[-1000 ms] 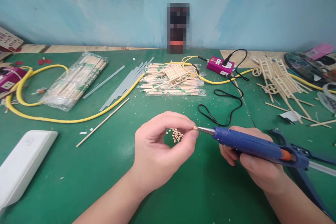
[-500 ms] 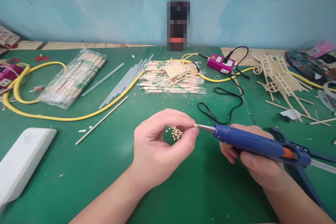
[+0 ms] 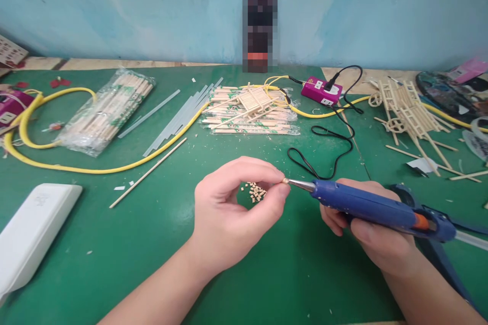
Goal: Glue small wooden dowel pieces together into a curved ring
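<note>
Between thumb and forefinger, my left hand (image 3: 236, 208) pinches a small wooden piece (image 3: 285, 181). The metal nozzle of a blue glue gun (image 3: 366, 205) touches or nearly touches that piece. My right hand (image 3: 381, 238) is wrapped round the gun, its fingers partly hidden behind the body. A clear glue stick (image 3: 470, 239) sticks out of the gun's back end. Behind my left hand, several tiny cut wooden bits (image 3: 256, 192) lie in a small pile on the green table.
A wooden stick (image 3: 148, 172) and a white box-like object (image 3: 38, 233) lie left. Farther back are bagged sticks (image 3: 109, 111), glue sticks (image 3: 179, 119), a yellow cable (image 3: 95, 170), a purple power strip (image 3: 321, 91) with a black cord, and a wooden stick model (image 3: 407, 111) at right.
</note>
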### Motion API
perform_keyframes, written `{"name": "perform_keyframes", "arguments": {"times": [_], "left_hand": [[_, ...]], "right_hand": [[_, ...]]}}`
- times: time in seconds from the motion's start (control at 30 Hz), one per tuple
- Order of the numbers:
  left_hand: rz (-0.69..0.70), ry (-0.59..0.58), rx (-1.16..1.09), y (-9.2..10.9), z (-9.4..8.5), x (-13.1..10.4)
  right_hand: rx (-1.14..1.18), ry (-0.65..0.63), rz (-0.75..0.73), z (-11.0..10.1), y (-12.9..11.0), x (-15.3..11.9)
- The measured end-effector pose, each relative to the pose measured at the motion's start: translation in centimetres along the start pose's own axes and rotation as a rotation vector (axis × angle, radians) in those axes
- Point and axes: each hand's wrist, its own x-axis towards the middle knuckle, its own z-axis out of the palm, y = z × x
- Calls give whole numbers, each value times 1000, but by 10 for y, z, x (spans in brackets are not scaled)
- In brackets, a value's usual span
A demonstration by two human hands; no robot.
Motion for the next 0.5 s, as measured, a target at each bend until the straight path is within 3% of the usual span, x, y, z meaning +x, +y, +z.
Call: {"name": "perform_keyframes", "arguments": {"times": [0.5], "left_hand": [[3,5,-4,1,-2,-1]], "right_hand": [[-22,2,-8,0,-2,0]]}}
